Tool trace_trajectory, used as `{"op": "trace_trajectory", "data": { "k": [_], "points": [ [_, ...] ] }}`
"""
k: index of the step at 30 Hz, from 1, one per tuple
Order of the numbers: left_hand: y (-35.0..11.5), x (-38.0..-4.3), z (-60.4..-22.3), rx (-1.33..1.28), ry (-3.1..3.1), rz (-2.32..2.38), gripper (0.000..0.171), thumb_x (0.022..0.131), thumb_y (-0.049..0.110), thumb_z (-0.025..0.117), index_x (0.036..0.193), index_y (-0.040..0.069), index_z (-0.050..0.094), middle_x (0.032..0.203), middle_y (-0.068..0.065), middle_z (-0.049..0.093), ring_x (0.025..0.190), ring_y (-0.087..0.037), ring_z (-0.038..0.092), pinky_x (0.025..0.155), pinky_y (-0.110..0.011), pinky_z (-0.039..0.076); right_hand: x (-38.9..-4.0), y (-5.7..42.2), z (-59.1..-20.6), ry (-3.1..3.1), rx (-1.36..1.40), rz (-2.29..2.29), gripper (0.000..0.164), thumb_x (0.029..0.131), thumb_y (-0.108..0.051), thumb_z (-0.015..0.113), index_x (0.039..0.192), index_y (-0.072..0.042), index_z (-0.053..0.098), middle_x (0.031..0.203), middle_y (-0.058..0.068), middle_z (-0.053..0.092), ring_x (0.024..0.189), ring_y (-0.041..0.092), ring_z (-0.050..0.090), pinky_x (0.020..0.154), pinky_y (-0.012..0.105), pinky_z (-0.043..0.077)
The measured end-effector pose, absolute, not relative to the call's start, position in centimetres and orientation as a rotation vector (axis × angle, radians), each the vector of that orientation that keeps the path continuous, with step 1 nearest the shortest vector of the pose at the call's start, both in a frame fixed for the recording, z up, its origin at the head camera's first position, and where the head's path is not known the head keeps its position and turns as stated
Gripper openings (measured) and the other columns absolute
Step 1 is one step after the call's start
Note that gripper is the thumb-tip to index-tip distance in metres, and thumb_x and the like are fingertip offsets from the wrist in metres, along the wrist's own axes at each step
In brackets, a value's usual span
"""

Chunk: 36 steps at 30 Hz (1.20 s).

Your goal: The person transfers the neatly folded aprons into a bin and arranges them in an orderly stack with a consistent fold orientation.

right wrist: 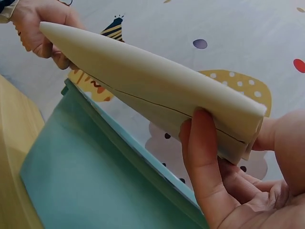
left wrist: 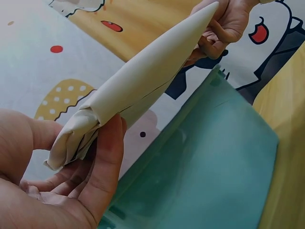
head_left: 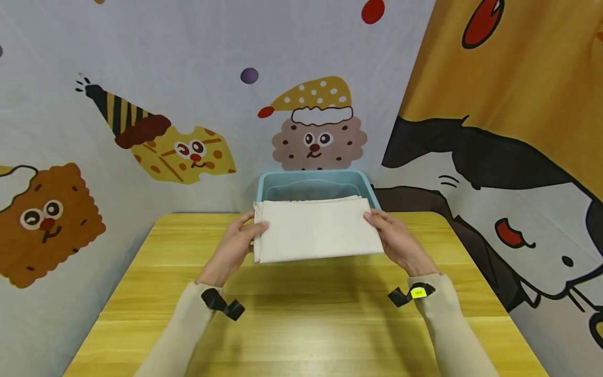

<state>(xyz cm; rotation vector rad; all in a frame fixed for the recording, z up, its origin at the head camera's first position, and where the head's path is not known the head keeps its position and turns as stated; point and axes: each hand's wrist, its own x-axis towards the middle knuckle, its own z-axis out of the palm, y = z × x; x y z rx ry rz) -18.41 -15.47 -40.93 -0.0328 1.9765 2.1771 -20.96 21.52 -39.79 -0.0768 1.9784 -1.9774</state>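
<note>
A folded off-white cloth (head_left: 320, 230) hangs in the air above the table, in front of the blue plastic bin (head_left: 261, 187). By its left end my left hand (head_left: 233, 242) grips it, thumb on top and fingers beneath. My right hand (head_left: 399, 242) pinches the opposite end in the same way. In the left wrist view the cloth (left wrist: 143, 71) shows bunched layers at the left end, held between thumb and fingers. From the right wrist the cloth (right wrist: 143, 71) appears as a thick stack of folds above the bin's outer wall (right wrist: 86, 167).
The bin stands at the far edge of the yellow wood-grain table (head_left: 301, 324), near a cartoon-printed curtain (head_left: 188, 42). The cloth hides the bin's front and part of its inside. Black straps (head_left: 221, 303) circle both wrists.
</note>
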Motion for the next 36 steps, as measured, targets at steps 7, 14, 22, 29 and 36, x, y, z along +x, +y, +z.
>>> {"op": "trace_trajectory", "data": {
  "k": [7, 14, 22, 29, 36],
  "points": [
    [-15.5, -20.2, -40.4, -0.012, 2.017, 2.173, 0.055, 0.103, 0.022, 0.063, 0.153, 0.011, 0.045, 0.131, -0.011, 0.066, 0.102, -0.014, 0.070, 0.080, -0.036, 0.061, -22.7, 21.5, -39.1, 2.017, -0.052, -1.968, 0.062, 0.107, -0.039, 0.053, 0.156, -0.005, 0.037, 0.113, -0.002, 0.066, 0.093, 0.008, 0.072, 0.078, 0.028, 0.063],
    [-15.5, -22.1, -40.1, -0.049, 2.044, 2.140, 0.053, 0.102, 0.025, 0.064, 0.151, 0.011, 0.048, 0.141, -0.015, 0.061, 0.106, -0.017, 0.068, 0.082, -0.038, 0.062, -24.4, 21.4, -38.5, 2.055, -0.044, -1.936, 0.061, 0.106, -0.041, 0.055, 0.156, -0.009, 0.039, 0.118, 0.000, 0.065, 0.093, 0.010, 0.072, 0.079, 0.029, 0.062],
    [-15.7, -24.1, -39.7, -0.077, 2.127, 2.086, 0.054, 0.102, 0.030, 0.066, 0.150, 0.012, 0.051, 0.136, -0.013, 0.059, 0.103, -0.018, 0.067, 0.079, -0.034, 0.062, -26.4, 21.2, -37.8, 2.137, -0.011, -1.865, 0.060, 0.105, -0.042, 0.057, 0.153, -0.010, 0.045, 0.116, 0.000, 0.067, 0.088, 0.010, 0.072, 0.076, 0.029, 0.061],
    [-15.7, -25.8, -39.1, -0.108, 2.190, 2.014, 0.055, 0.101, 0.033, 0.066, 0.150, 0.012, 0.051, 0.136, -0.013, 0.059, 0.103, -0.019, 0.066, 0.076, -0.031, 0.061, -28.1, 21.0, -37.5, 2.204, -0.006, -1.780, 0.061, 0.105, -0.043, 0.056, 0.154, -0.009, 0.043, 0.131, 0.006, 0.058, 0.102, 0.012, 0.068, 0.084, 0.028, 0.061],
    [-15.7, -27.4, -38.4, -0.105, 2.268, 1.908, 0.061, 0.102, 0.035, 0.064, 0.155, 0.012, 0.045, 0.142, -0.011, 0.058, 0.119, -0.026, 0.063, 0.087, -0.035, 0.059, -29.9, 20.7, -37.1, 2.308, 0.012, -1.663, 0.063, 0.105, -0.048, 0.054, 0.153, -0.010, 0.044, 0.144, 0.010, 0.051, 0.124, 0.026, 0.057, 0.098, 0.038, 0.055]
  ]
}}
